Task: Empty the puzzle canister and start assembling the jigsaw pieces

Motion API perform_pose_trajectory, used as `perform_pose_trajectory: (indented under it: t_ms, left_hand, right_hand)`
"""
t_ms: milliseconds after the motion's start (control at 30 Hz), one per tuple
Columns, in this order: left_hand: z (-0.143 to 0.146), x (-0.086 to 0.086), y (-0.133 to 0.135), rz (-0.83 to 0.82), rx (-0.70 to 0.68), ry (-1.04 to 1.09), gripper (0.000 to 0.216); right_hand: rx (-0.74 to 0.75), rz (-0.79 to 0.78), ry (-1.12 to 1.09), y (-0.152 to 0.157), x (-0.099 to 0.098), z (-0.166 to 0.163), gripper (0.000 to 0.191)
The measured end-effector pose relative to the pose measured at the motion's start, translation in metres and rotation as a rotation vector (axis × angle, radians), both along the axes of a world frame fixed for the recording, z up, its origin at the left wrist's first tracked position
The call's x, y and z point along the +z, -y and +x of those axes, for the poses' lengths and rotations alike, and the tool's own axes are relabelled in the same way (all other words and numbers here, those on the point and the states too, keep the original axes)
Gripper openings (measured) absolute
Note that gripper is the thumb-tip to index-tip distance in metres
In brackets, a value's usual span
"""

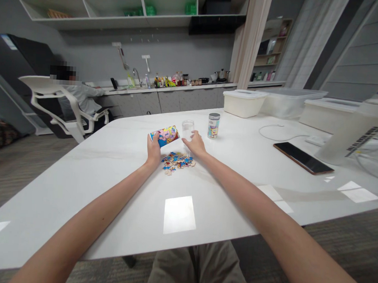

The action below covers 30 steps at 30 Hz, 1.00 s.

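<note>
My left hand (153, 150) grips a colourful cartoon picture card (164, 135), tilted, just above the white table (109, 183). My right hand (194, 145) wraps around the base of a clear plastic tube (187, 130) standing upright. Between and just in front of both hands lies a small heap of jigsaw pieces (177, 162), blue, orange and tan. A second tube (213, 126) with a dark lid and a printed label stands a little to the right of the clear one.
A dark phone (303, 158) lies flat at the right, beside a white cable (272, 134). White lidded bins (244, 103) and a large white appliance (356, 130) line the far right edge. A person sits in a white chair (63, 108) at the back left, near a kitchen counter.
</note>
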<state>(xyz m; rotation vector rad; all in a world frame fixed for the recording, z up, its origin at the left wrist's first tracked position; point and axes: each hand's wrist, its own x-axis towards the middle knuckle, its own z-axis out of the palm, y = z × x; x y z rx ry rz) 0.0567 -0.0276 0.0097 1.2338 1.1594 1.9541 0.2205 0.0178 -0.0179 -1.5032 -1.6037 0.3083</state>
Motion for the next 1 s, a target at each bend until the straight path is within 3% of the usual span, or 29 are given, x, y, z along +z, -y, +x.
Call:
perform_pose_trajectory:
  t_ms: [167,400,633,867,1000]
  left_hand:
    - [-0.001,-0.001,-0.002,-0.004,-0.004,-0.009,0.036]
    - [-0.002,-0.002,-0.002,-0.03,0.004,-0.012,0.03]
    - [-0.003,-0.003,-0.001,-0.066,0.013,-0.041,0.026]
    - [-0.005,-0.005,-0.002,-0.057,0.006,-0.071,0.03]
    - [-0.004,-0.005,-0.002,-0.049,-0.002,-0.069,0.033]
  right_hand:
    - [0.03,-0.047,-0.032,-0.005,-0.004,0.002,0.055]
    - [-0.01,0.034,-0.055,0.004,0.002,-0.001,0.082]
    - [0.013,0.367,-0.051,0.018,0.019,0.0,0.057]
    - [-0.033,0.543,-0.071,0.021,0.022,0.003,0.056]
    - [0.051,0.77,0.046,0.031,0.03,0.005,0.033]
